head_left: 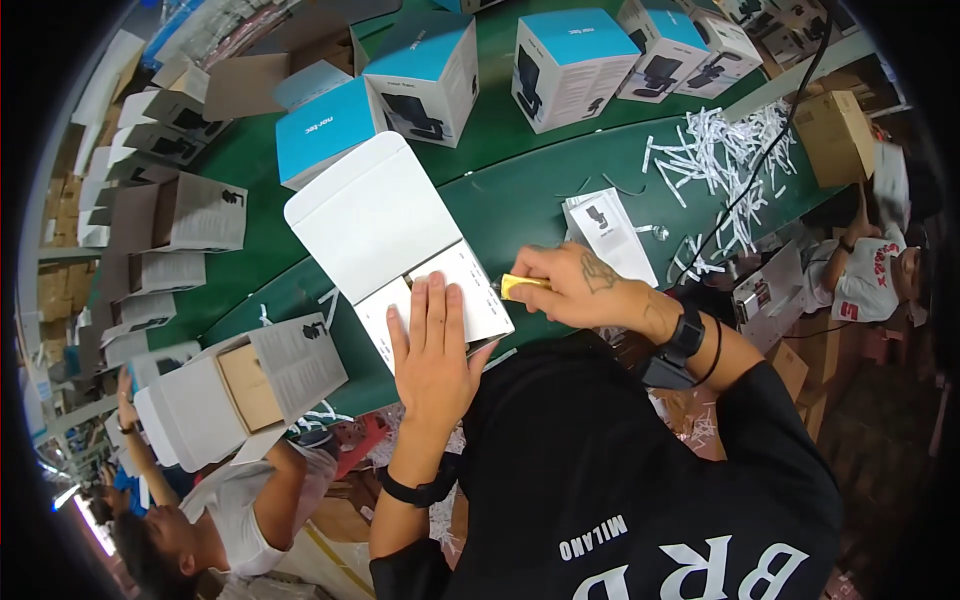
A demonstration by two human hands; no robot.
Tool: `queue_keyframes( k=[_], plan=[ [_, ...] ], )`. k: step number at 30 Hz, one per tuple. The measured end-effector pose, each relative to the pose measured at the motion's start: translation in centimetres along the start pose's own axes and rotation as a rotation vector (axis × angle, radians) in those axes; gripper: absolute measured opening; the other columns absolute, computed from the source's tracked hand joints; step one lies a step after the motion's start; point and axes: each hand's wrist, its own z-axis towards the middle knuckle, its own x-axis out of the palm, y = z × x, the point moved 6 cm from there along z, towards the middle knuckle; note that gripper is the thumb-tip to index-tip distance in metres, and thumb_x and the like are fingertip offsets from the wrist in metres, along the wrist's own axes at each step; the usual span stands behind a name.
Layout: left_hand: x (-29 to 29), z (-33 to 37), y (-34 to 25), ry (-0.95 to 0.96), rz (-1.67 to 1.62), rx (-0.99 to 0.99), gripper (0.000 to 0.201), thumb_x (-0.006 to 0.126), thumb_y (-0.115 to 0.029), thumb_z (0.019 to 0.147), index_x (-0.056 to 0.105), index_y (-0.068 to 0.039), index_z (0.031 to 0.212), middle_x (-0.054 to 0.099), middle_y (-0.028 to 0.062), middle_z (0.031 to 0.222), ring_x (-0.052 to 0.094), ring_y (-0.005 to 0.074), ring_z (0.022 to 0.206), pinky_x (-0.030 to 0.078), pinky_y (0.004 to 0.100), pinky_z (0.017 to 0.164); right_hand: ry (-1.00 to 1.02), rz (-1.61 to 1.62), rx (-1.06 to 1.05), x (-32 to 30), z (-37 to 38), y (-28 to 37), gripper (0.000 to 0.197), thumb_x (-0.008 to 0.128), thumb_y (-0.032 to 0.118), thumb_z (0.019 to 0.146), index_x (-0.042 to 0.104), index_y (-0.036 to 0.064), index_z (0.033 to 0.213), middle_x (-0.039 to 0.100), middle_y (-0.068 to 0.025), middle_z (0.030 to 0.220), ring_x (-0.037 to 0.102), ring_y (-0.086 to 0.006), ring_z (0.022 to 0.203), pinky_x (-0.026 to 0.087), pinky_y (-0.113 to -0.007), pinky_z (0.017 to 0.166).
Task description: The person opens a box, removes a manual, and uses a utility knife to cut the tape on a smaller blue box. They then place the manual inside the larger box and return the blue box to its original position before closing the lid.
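On the green tabletop [510, 215], the left hand [435, 350] lays extended, ungripping fingers across the open-flapped white cardboard box [478, 290], seemingly steadying it, while the right hand [585, 285] has fingers curled around a small yellow tool [522, 288] beside its right edge.

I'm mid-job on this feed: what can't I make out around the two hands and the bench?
Head view:
- Contents of the white box: hidden by its inner flaps and the left hand.
- Tip of the yellow tool in the right hand: too small to tell against the box edge.
- Blue box at the top: mostly cut off by the picture's edge.
- Blue-and-white thing at left: blurred.
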Motion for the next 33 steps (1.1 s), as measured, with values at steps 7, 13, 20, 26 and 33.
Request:
queue_keyframes(
  k=[7, 13, 20, 26, 33],
  plan=[
    [0.0, 0.3, 0.1, -0.039, -0.039, -0.022, 0.085, 0.078, -0.04, 0.08, 0.047, 0.002, 0.146, 0.043, 0.0184, 0.157, 0.037, 0.0334, 0.148, 0.024, 0.0597, 0.119, 0.217, -0.026, 0.226, -0.4, 2.2, 1.0, 0.023, 0.064, 0.02, 0.095, 0.06, -0.0026, 0.097, 0.069, -0.0143, 0.076, 0.067, -0.0304, 0.063, 0.051, -0.038, 0.06],
    [-0.9, 0.7, 0.3, -0.036, -0.14, -0.042, 0.087, 0.081, -0.034, 0.078, 0.044, 0.004, 0.147, 0.04, 0.0185, 0.158, 0.038, 0.0329, 0.148, 0.023, 0.0592, 0.12, 0.151, -0.153, -0.146, 0.6, 3.9, 0.8, 0.024, 0.07, 0.023, 0.095, 0.059, 0.0016, 0.091, 0.065, -0.008, 0.065, 0.061, -0.0161, 0.05, 0.047, -0.032, 0.048],
    [-0.8, -0.7, 1.8, -0.11, -0.384, -0.111, 0.092, 0.083, -0.023, 0.075, 0.037, 0.007, 0.149, 0.037, 0.0199, 0.159, 0.038, 0.033, 0.148, 0.023, 0.0582, 0.12, 0.1, -0.375, -0.357, 1.8, 2.6, 3.7, 0.032, 0.074, 0.031, 0.093, 0.059, 0.0043, 0.084, 0.065, -0.01, 0.067, 0.061, -0.0229, 0.051, 0.046, -0.037, 0.049],
    [-0.5, -1.5, 1.2, -0.141, -0.152, -0.004, 0.067, 0.072, -0.017, 0.083, 0.048, 0.008, 0.14, 0.049, 0.0247, 0.148, 0.047, 0.0373, 0.14, 0.031, 0.052, 0.118, 0.548, -0.903, -0.083, -3.4, -1.5, 2.7, 0.049, 0.073, 0.051, 0.087, 0.062, 0.0033, 0.081, 0.066, -0.015, 0.07, 0.066, -0.036, 0.065, 0.051, -0.043, 0.063],
    [0.9, -3.8, 0.7, -0.51, -0.142, 0.316, 0.033, 0.061, -0.01, 0.086, 0.069, 0.009, 0.111, 0.068, 0.0245, 0.117, 0.066, 0.0356, 0.112, 0.051, 0.0432, 0.103, 0.152, -0.59, -0.286, 6.6, 7.0, 11.9, 0.025, 0.066, 0.026, 0.092, 0.058, 0.0032, 0.096, 0.063, -0.0196, 0.07, 0.065, -0.0398, 0.067, 0.05, -0.046, 0.065]
  ],
)
